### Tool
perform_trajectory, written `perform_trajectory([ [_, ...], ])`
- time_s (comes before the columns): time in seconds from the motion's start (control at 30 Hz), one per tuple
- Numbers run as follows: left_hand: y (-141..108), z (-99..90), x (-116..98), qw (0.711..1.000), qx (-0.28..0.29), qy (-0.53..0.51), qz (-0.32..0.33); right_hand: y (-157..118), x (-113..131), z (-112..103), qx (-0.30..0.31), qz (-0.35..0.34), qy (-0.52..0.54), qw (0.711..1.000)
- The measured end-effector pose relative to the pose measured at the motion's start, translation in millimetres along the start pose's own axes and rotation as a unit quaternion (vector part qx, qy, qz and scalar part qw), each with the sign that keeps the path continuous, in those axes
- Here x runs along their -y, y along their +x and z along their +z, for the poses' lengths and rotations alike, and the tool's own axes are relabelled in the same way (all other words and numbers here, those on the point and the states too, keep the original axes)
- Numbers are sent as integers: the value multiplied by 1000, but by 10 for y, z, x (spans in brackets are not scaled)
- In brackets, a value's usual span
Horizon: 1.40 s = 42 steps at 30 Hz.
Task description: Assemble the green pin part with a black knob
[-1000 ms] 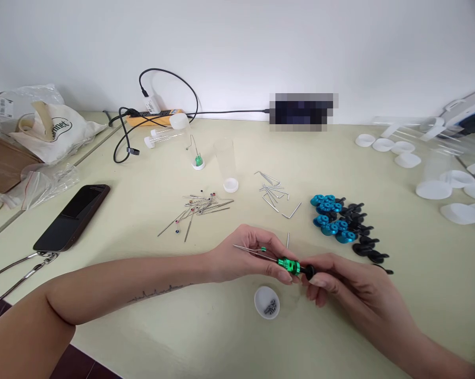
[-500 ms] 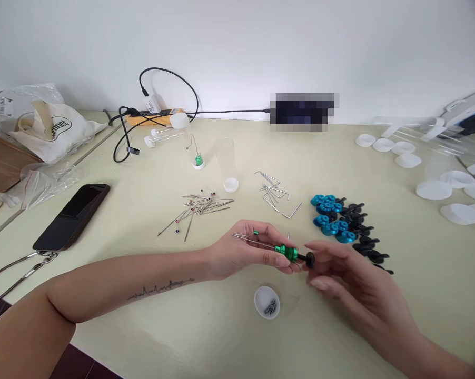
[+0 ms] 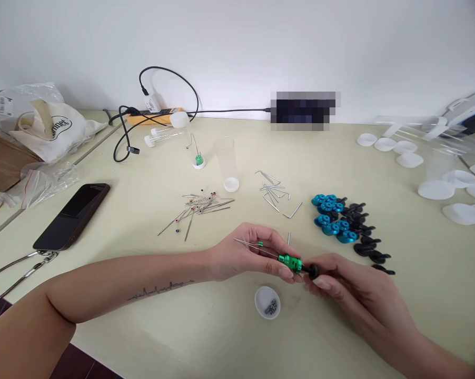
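While the left hand [image 3: 237, 258] clamps thumb and fingers around a green barrel [image 3: 289, 262] just below the middle of the frame, the right hand [image 3: 352, 295], lower right, has its thumb and index finger pinched on the black knob [image 3: 314, 271] at the barrel's right end. The joined piece is held above the worktop [image 3: 174, 337], tilted a little down to the right. A thin wire [image 3: 245, 242], seemingly bent or doubled, runs from the barrel up and left across the left palm, with 1 small green bead [image 3: 260, 243] near it.

The piece looks light enough for fingertips. The barrel is probably stiff metal, and its gloss suggests it could slip, so its thick middle is the safest hold. The wire looks springy and the easiest part to bend; it is better left unpinched. The knob's broad round rim should give fingertips good purchase.

Just below the hands, a white cap [image 3: 263, 297] holds small metal parts [image 3: 271, 307], too small to identify. Blue parts [image 3: 332, 228] and black parts [image 3: 364, 246] cluster right of centre.
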<state>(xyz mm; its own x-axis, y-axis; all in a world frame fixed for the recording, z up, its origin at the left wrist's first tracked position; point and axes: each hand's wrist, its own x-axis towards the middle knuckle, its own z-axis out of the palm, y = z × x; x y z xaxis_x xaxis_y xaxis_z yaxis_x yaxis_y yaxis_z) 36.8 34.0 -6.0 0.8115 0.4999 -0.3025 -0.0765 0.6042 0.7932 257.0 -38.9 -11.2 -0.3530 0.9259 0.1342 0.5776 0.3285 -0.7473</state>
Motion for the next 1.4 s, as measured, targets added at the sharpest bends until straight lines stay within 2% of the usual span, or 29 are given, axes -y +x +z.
perform_trajectory([
  [0.13, 9, 0, -3, 1000, -5, -9, 9, -16, -22, 0, 21, 12, 48, 999],
  [0.33, 9, 9, -20, 999, -14, -28, 16, -49, -46, 3, -18, 1, 104, 994],
  [0.6, -5, -2, -15, 1000, -15, -2, 11, -38, -25, -23, -7, -33, 71, 997],
  [0.87, 17, -6, 2, 999, -41, 4, 23, -67, -14, 2, -39, 1, 103, 994],
  [1.07, 7, -5, -5, 999, -49, 1, 22, -40, -8, 2, -28, -6, 106, 994],
  [1.2, 8, -7, -25, 998, -53, -2, 13, -51, -16, 8, -35, 10, 122, 992],
  [1.4, 9, -12, -14, 998, -52, -2, 16, -56, -11, 7, -42, -6, 111, 993],
])
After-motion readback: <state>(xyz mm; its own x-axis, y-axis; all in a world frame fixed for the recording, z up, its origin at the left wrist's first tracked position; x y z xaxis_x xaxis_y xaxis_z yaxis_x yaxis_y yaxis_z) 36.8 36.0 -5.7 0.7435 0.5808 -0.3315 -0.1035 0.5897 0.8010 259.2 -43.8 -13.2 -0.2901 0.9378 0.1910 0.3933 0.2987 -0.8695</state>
